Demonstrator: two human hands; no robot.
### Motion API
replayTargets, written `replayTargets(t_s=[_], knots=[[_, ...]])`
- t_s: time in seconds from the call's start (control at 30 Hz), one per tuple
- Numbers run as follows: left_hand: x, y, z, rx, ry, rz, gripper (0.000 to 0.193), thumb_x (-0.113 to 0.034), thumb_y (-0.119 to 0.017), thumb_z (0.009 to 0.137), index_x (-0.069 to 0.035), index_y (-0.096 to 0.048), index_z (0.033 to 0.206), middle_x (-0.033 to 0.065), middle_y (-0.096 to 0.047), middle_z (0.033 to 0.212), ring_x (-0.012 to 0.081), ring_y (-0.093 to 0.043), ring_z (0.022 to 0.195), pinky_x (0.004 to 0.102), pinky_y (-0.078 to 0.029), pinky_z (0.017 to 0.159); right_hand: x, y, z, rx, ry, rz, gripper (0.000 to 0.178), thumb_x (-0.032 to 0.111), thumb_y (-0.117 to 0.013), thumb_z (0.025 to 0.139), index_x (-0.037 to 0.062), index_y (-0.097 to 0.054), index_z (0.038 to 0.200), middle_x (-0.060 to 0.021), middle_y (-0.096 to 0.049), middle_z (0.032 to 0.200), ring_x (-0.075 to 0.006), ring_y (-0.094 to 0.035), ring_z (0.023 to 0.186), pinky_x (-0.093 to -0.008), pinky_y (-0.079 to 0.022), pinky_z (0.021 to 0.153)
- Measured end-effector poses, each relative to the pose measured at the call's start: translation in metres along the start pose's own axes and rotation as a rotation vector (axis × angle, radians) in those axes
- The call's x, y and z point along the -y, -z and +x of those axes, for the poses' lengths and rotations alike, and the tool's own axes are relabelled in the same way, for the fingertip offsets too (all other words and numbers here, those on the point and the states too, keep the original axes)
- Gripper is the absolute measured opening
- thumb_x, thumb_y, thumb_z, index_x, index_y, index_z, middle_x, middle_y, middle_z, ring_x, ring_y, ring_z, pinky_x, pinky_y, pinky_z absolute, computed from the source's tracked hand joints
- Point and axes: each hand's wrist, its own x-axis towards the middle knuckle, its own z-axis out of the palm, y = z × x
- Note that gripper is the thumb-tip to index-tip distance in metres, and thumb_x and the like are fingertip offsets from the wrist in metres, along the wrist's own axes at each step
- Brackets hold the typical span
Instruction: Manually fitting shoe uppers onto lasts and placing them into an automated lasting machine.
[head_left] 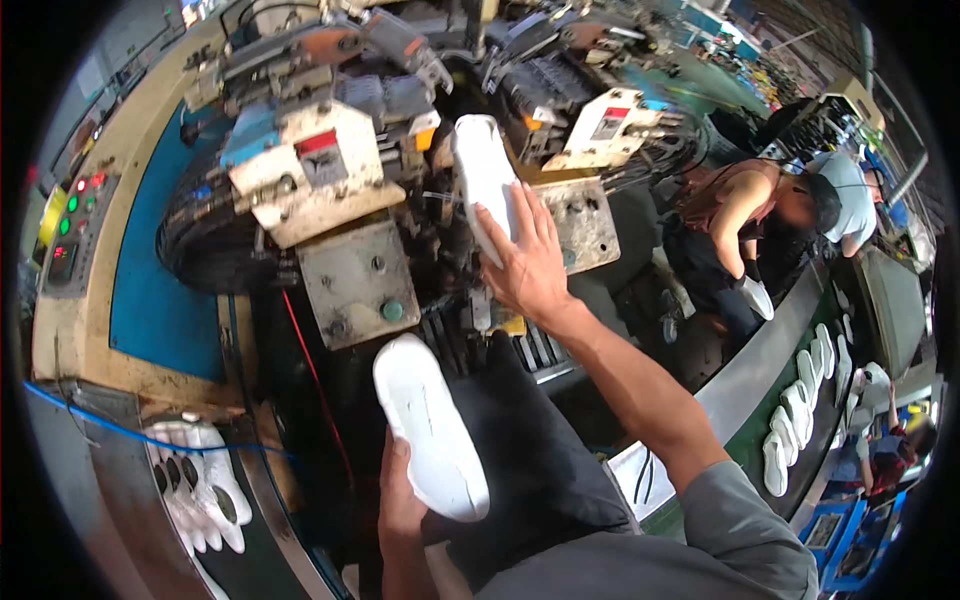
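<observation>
My left hand (401,492) holds a white shoe (428,428) low in front of me, its sole facing up. The thumb lies along the shoe's edge; the other fingers are hidden beneath it. Farther off, my right hand (530,262) grips a second white shoe (482,160), sole up as well, between the two halves of a machine (330,160). Thumb and fingers lie over its near end, while its far end points away from me. Whether this shoe is clamped by the machine cannot be made out.
Metal plates (360,280) flank the machine's middle. At the left stands a control panel (72,235) with lit buttons. White shoe parts (200,485) lie at the lower left. On the right, a conveyor (745,455) carries several white shoes, and a co-worker (745,215) bends beside it.
</observation>
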Motion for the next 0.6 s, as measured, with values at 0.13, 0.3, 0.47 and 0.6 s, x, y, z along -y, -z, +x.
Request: replayTargets(t_s=[0.13,0.3,0.47,0.6], knots=[[-0.007,-0.028,0.003,-0.085,0.01,0.182,0.076,-0.04,-0.056,0.113,-0.005,-0.029,0.175,0.0204,-0.05,0.167,0.0353,-0.056,0.149,0.0475,-0.047,0.124,0.001,0.005,0.002,-0.035,0.069,0.006,0.085,0.017,-0.082,0.083,0.0115,-0.052,0.163,-0.0289,-0.043,0.167,-0.0476,-0.039,0.157,-0.0575,-0.031,0.131],[0.0,-0.034,0.024,-0.045,0.048,0.164,0.085,-0.04,-0.064,0.106,-0.002,-0.029,0.173,0.0209,-0.053,0.161,0.033,-0.058,0.146,0.0468,-0.05,0.12,-0.011,-0.016,0.034,-0.078,0.092,-0.043,0.077,0.018,-0.08,0.087,0.0121,-0.055,0.159,-0.0272,-0.048,0.163,-0.0436,-0.044,0.154,-0.0538,-0.033,0.131],[0.008,-0.029,0.047,0.043,0.114,0.081,0.09,-0.045,-0.069,0.103,-0.003,-0.029,0.172,0.024,-0.056,0.159,0.0404,-0.064,0.138,0.0594,-0.054,0.114,-0.031,-0.037,0.086,-0.122,0.136,-0.129,0.067,0.024,-0.079,0.091,0.011,-0.06,0.154,-0.0258,-0.056,0.154,-0.0423,-0.05,0.15,-0.0508,-0.037,0.129],[0.016,-0.024,0.062,0.047,0.257,-0.113,0.094,-0.05,-0.071,0.101,-0.005,-0.029,0.172,0.028,-0.058,0.156,0.0483,-0.068,0.133,0.0735,-0.054,0.111,-0.044,-0.048,0.132,-0.14,0.175,-0.115,0.062,0.019,-0.07,0.089,-0.0011,-0.061,0.147,-0.0308,-0.062,0.141,-0.0457,-0.055,0.138,-0.0502,-0.041,0.123]])
